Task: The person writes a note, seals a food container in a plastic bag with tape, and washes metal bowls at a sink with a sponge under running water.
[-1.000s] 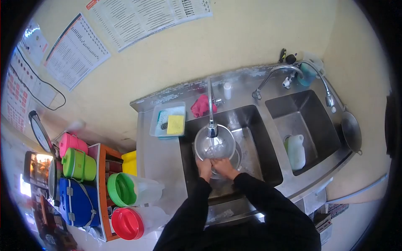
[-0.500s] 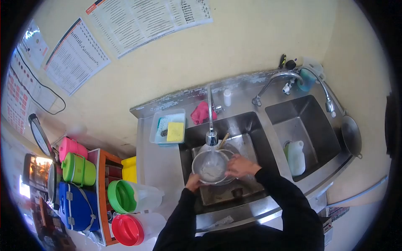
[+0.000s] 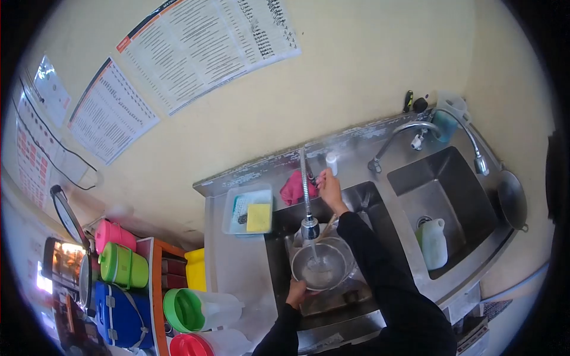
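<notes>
A round bowl (image 3: pixel 330 274) with a pale rim is held over the left sink basin (image 3: pixel 389 252), tilted slightly. My left hand (image 3: pixel 297 293) grips its left edge, thumb near the rim. Water runs into it from the spray head (image 3: pixel 310 229) of a flexible faucet. My right hand (image 3: pixel 330 190) reaches past the bowl to the back of the sink, with its fingers closed at the tap handle, which they mostly hide. Beside those fingers lie a pink cloth (image 3: pixel 292 191) and a small white bottle (image 3: pixel 332 162). Under the bowl, other dishes and a wooden handle (image 3: pixel 328 225) show partly.
On the left counter sits a clear tub (image 3: pixel 229 221) with a yellow sponge (image 3: pixel 258 218). The right basin (image 3: pixel 442 196) holds a pale jug (image 3: pixel 435 244). A wok (image 3: pixel 512 202) leans at the far right. Lidded containers (image 3: pixel 185 310) stand at lower left.
My right hand has left the bowl's right side and moved up to the tap handle. My left hand still holds the bowl under the running water. The view has shifted slightly.
</notes>
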Tool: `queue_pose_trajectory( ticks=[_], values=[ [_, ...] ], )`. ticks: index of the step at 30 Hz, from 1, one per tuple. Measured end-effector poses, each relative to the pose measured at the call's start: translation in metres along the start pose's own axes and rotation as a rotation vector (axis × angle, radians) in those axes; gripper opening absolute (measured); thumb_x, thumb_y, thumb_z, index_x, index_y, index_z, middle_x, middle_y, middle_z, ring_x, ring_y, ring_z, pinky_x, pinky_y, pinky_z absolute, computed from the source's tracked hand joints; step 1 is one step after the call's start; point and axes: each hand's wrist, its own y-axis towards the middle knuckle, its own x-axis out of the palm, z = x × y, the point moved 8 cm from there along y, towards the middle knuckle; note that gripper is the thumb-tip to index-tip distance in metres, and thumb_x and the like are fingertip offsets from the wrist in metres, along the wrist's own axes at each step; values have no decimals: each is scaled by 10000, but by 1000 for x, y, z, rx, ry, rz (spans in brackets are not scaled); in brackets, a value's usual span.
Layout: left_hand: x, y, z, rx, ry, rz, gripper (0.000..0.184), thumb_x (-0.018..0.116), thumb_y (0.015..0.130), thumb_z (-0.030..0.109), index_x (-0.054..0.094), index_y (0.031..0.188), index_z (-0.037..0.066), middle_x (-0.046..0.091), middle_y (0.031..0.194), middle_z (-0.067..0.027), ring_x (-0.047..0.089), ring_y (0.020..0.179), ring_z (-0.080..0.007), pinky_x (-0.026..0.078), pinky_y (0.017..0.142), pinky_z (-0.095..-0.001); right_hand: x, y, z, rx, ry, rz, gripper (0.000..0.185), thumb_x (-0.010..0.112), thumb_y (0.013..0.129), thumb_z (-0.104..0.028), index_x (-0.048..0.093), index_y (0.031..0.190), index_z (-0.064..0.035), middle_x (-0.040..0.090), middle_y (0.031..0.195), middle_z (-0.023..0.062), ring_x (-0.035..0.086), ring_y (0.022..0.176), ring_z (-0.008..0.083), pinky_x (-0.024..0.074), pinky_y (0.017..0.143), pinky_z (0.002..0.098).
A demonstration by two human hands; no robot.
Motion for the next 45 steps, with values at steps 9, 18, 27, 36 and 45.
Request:
queue_pose_trajectory(
  ticks=[9, 18, 27, 36, 45],
  values=[
    [48, -108, 97, 633, 1072, 107, 775, 516, 770, -60, 309, 1450, 249, 324, 1462, -226, 462, 1223, -442, 481, 921, -465, 16, 21, 0, -110, -81, -111, 154, 501, 876, -10, 515, 1027, -32, 595, 913, 150, 600, 835, 318, 481, 737, 401],
    [57, -183, 125, 994, 1185, 172, 754, 503, 786, -90, 301, 1459, 182, 258, 1519, -162, 405, 1314, -366, 504, 925, -405, -80, -109, 6, 62, -321, -759, 412, 625, 855, -142, 517, 1240, -47, 587, 1162, 174, 596, 1044, 305, 473, 869, 385],
    [105, -297, 263, 1457, 1022, 150, 875, 590, 647, -146, 381, 1433, 177, 362, 1479, -149, 480, 1247, -375, 495, 937, -394, -177, -141, -264, -234, -233, -791, 887, 786, 681, -134, 335, 1441, -59, 498, 1364, 167, 600, 1093, 271, 478, 916, 342],
    [109, -395, 299, 1521, 755, 295, 605, 605, 801, 10, 447, 1379, 97, 556, 1286, -190, 632, 1040, -342, 515, 848, -365, -242, -171, -391, -592, -115, -111, 656, 557, 689, 118, 541, 1307, -104, 635, 1008, 126, 615, 789, 229, 505, 672, 319],
    [75, -235, 132, 1349, 1016, 193, 696, 546, 760, -44, 337, 1414, 70, 613, 937, -259, 607, 850, -425, 483, 745, -490, -198, -252, -184, -255, -411, -385, 537, 537, 731, 62, 537, 1259, -41, 618, 854, 219, 631, 766, 345, 499, 692, 418]
  ],
)
